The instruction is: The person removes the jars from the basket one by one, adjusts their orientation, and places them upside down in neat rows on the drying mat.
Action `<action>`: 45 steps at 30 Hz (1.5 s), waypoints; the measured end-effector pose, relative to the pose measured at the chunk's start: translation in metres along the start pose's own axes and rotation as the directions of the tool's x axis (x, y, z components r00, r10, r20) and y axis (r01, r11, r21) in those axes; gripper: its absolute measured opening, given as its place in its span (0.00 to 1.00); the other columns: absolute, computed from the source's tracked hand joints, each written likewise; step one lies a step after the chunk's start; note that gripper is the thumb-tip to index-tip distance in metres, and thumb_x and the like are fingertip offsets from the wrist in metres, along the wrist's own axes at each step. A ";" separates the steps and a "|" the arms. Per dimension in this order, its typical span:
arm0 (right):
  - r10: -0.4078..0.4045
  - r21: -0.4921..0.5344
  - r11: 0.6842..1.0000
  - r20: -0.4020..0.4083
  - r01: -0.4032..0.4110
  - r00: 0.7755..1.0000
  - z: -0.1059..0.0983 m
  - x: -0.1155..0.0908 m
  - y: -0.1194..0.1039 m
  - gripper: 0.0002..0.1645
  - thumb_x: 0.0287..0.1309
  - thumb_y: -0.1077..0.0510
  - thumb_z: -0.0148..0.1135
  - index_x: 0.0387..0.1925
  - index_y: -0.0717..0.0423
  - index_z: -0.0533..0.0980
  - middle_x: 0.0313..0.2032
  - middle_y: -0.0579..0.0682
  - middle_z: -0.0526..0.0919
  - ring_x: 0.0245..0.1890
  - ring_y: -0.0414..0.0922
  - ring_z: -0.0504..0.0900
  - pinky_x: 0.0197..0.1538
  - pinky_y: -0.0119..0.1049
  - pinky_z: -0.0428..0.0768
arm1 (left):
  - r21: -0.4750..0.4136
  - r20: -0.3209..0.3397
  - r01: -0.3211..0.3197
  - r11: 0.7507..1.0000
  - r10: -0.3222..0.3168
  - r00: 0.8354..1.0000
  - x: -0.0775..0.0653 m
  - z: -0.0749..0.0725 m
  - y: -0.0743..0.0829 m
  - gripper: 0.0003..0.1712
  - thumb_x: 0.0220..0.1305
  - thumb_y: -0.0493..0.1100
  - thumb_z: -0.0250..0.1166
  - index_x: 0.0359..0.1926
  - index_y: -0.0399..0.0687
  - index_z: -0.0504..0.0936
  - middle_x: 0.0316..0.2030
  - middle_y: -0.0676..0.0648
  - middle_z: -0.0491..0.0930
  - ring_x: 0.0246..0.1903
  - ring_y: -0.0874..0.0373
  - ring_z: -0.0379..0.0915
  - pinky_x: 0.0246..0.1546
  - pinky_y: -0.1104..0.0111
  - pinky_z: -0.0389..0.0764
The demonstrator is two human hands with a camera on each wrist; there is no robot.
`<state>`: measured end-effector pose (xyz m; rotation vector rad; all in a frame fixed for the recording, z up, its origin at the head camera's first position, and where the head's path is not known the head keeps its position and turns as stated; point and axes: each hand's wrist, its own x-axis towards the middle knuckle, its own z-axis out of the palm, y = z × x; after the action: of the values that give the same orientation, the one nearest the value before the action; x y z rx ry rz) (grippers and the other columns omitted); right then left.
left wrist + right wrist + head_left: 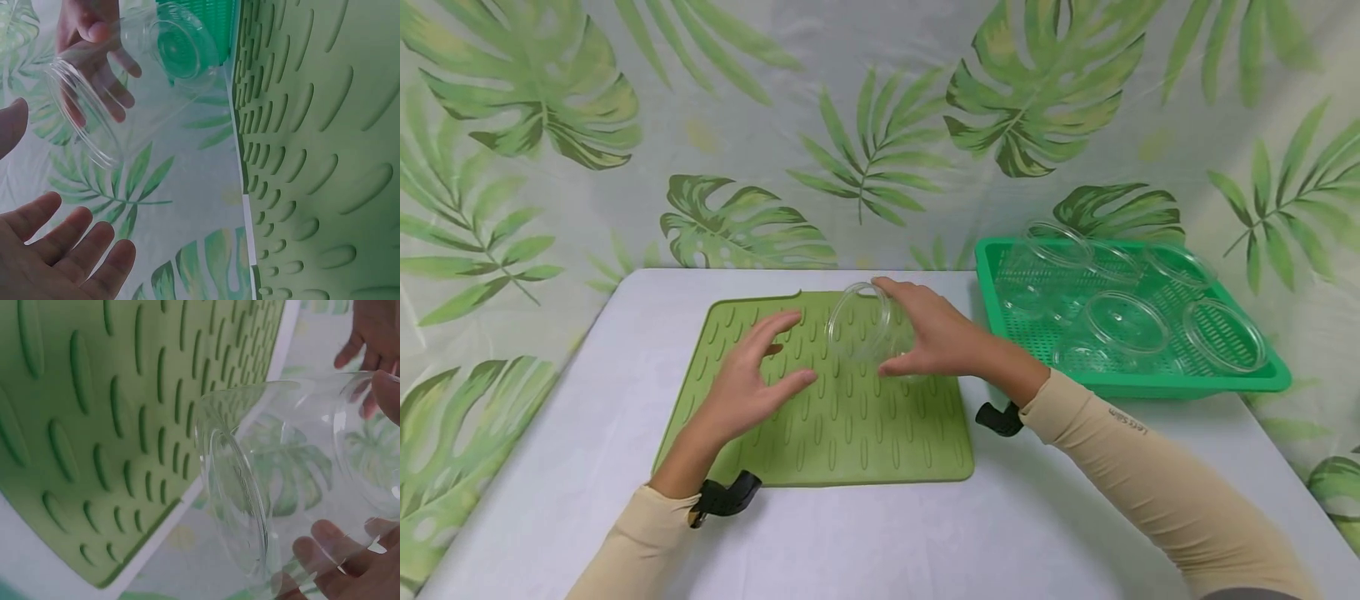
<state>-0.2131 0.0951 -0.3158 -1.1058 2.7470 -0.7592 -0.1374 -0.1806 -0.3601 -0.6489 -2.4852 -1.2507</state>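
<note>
A clear, wide-mouthed jar (pixel 856 323) is held tilted above the green ridged mat (pixel 820 433). My right hand (pixel 928 327) grips it from the right, thumb on the near side and fingers on the far side. In the right wrist view the jar (pixel 281 456) looks see-through, with a thick rounded rim. My left hand (pixel 751 377) is raised over the mat's left part, its fingers and thumb spread toward the jar. A gap shows between this left hand (pixel 69 250) and the jar (pixel 134 69) in the left wrist view.
A green perforated basket (pixel 1150 387) stands at the right on the white-covered table (pixel 880 542). Several clear jars (pixel 1123 325) sit in it, some rising above its rim. A leaf-patterned curtain (pixel 880 150) hangs behind the table.
</note>
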 end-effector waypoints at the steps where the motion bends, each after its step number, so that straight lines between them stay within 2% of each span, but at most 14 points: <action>1: -0.006 -0.005 1.000 -0.004 0.006 1.000 0.002 0.000 0.000 0.68 0.44 0.41 0.79 0.78 0.51 0.49 0.74 0.54 0.62 0.75 0.54 0.61 0.74 0.57 0.63 | -0.004 0.000 0.000 1.000 0.000 1.000 0.000 0.000 0.000 0.41 0.57 0.39 0.72 0.70 0.42 0.66 0.69 0.39 0.67 0.68 0.43 0.66 0.62 0.47 0.77; 13: -0.010 -0.007 1.000 -0.008 0.010 1.000 0.019 0.000 -0.007 0.69 0.41 0.40 0.80 0.77 0.53 0.50 0.72 0.54 0.66 0.70 0.52 0.69 0.69 0.53 0.73 | -0.002 0.029 0.034 0.999 -0.034 0.999 0.003 0.003 0.005 0.45 0.55 0.41 0.74 0.71 0.43 0.65 0.71 0.41 0.65 0.69 0.45 0.64 0.64 0.49 0.75; 18: -0.034 -0.073 0.997 -0.023 0.032 0.999 0.024 -0.002 -0.011 0.68 0.39 0.38 0.80 0.76 0.55 0.54 0.71 0.53 0.67 0.71 0.53 0.67 0.71 0.54 0.70 | 0.019 0.069 0.048 0.999 -0.049 0.996 0.005 0.004 0.005 0.49 0.53 0.43 0.77 0.72 0.44 0.63 0.71 0.40 0.63 0.70 0.45 0.62 0.64 0.48 0.74; 28: -0.088 -0.116 0.990 -0.037 0.084 0.995 0.030 -0.002 -0.014 0.65 0.40 0.38 0.80 0.75 0.53 0.56 0.72 0.52 0.66 0.72 0.52 0.66 0.71 0.58 0.68 | 0.027 0.148 0.080 0.996 -0.083 0.986 0.012 0.010 0.010 0.55 0.50 0.50 0.79 0.75 0.49 0.58 0.74 0.44 0.59 0.71 0.46 0.60 0.66 0.46 0.72; 36: -0.119 -0.142 0.984 -0.058 0.109 0.991 0.029 -0.004 -0.019 0.63 0.39 0.40 0.81 0.74 0.53 0.58 0.71 0.51 0.68 0.72 0.53 0.66 0.70 0.61 0.68 | 0.038 0.185 0.030 0.999 -0.037 0.982 0.019 0.014 0.015 0.60 0.46 0.48 0.81 0.76 0.47 0.56 0.72 0.44 0.60 0.69 0.46 0.62 0.61 0.54 0.79; 45: -0.126 -0.155 0.981 -0.033 0.120 0.991 0.032 -0.006 -0.020 0.64 0.40 0.40 0.81 0.74 0.52 0.57 0.71 0.51 0.66 0.72 0.52 0.65 0.70 0.61 0.68 | 0.082 0.191 0.024 0.996 -0.039 0.981 0.016 0.014 0.018 0.57 0.47 0.49 0.79 0.75 0.49 0.58 0.69 0.43 0.63 0.66 0.48 0.65 0.56 0.56 0.82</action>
<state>-0.1882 0.0737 -0.3351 -1.3144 2.8351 -0.5995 -0.1432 -0.1560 -0.3488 -0.7451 -2.6962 -1.1429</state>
